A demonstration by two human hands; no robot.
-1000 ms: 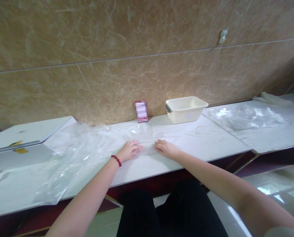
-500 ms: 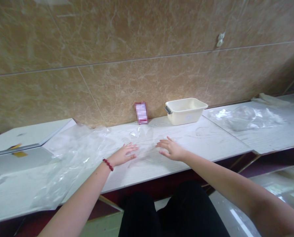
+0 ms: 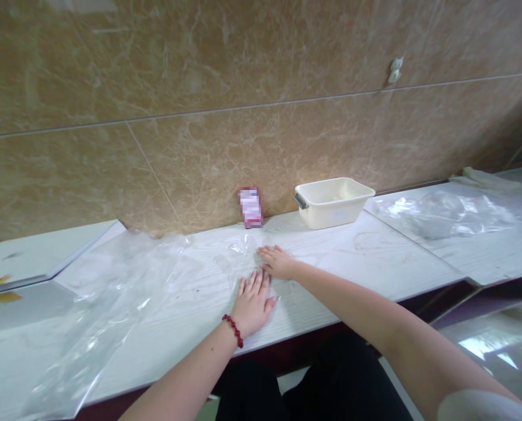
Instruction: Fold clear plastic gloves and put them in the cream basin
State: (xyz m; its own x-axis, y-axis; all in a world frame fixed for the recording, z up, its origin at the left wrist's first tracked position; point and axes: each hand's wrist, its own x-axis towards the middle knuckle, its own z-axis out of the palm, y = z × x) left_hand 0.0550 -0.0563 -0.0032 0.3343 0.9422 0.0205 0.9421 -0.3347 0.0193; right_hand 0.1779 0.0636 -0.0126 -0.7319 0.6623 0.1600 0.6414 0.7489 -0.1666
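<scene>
Both hands lie palm down on the white counter [image 3: 375, 257], open and clasping nothing. The left hand [image 3: 253, 304], with a string of red beads [image 3: 233, 331] at its wrist, has its fingers fanned a little and pointing to about twelve o'clock. The right hand [image 3: 276, 261] reaches in from four o'clock, its fingers stretched toward ten o'clock — just beyond the left fingertips, though whether the two hands touch I cannot tell. A thin clear plastic piece [image 3: 242, 244] lies flat at their fingers, showing mostly toward eleven o'clock; its outline is too faint to follow under the hands. At twelve o'clock a small red and white packet [image 3: 251, 207], its face blurred, leans upright against the brown marbled wall [image 3: 199, 152]. Between one and two o'clock sits a cream tub [image 3: 335, 210] with a grey handle [image 3: 301, 201] at its near left end. Farther off, between two and three o'clock, lies a crumpled clear bag [image 3: 454, 216], with a pale cloth [image 3: 484, 178] behind it. A small white figure [image 3: 395, 70] is on the wall at one o'clock. Toward nine o'clock spreads a large clear plastic sheet [image 3: 112, 304] — and past it, a white box [image 3: 45, 251] with yellow tape [image 3: 6, 297].
</scene>
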